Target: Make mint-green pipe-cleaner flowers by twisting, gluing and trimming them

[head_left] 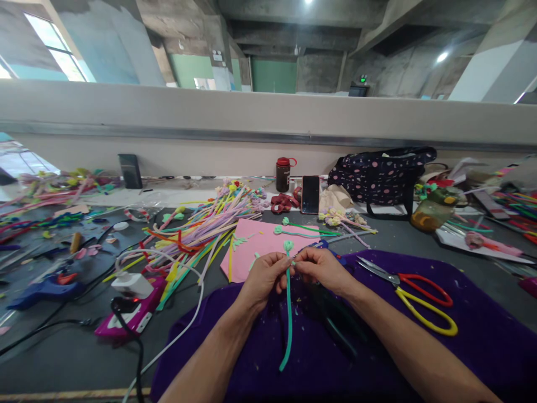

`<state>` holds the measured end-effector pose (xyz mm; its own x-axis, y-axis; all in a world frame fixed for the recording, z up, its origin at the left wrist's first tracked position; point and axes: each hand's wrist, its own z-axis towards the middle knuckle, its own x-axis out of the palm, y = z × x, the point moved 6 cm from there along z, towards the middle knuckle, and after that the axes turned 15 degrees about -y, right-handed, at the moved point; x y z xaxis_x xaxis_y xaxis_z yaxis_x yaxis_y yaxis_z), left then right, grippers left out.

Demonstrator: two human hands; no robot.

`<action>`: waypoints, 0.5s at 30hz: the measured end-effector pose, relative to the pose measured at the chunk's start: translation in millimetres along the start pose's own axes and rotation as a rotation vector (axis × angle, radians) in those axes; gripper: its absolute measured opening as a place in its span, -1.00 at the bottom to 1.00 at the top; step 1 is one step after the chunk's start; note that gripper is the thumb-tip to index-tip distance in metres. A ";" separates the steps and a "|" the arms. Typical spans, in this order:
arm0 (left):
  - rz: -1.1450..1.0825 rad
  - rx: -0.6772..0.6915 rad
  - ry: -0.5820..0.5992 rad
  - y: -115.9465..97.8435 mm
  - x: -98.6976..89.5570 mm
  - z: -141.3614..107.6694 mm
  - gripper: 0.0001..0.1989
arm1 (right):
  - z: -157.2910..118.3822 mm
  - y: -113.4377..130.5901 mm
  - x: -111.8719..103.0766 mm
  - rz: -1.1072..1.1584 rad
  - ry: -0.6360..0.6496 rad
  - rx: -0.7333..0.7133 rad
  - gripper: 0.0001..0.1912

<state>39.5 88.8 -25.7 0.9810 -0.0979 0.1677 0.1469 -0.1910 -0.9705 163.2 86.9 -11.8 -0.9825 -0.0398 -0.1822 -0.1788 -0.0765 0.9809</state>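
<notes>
Teal pipe cleaner pinched at centre frame

Left hand [264, 274] and right hand [321, 267] both pinch the teal pipe cleaner [288, 313] just below its looped top, above the purple cloth [482, 336]; its tail dangles toward the lower frame. It looks light, fuzzy and easily bent, best gripped close to the loop. Scissors [413, 299] lie at right.

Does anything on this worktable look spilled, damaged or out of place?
Yes. Small light scraps lie scattered over the purple cloth below both hands, which hold a teal pipe cleaner. The scissors lie open on that cloth.
</notes>
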 end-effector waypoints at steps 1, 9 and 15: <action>0.001 0.002 0.007 0.1 0.1 0.0 -0.72 | 0.3 -0.1 -1.0 0.011 -0.017 0.000 -0.89; 0.009 -0.016 0.011 0.7 0.4 0.1 -0.72 | 1.4 -1.0 -1.9 0.071 -0.042 0.032 -0.88; 0.006 -0.025 0.020 0.1 0.6 -0.8 -0.71 | 1.6 -1.8 -2.5 0.077 -0.049 0.052 -0.85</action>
<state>40.0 88.0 -25.5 0.9791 -0.1185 0.1655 0.1375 -0.2147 -0.9670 165.9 88.7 -13.0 -0.9946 0.0051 -0.1041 -0.1042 -0.0232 0.9943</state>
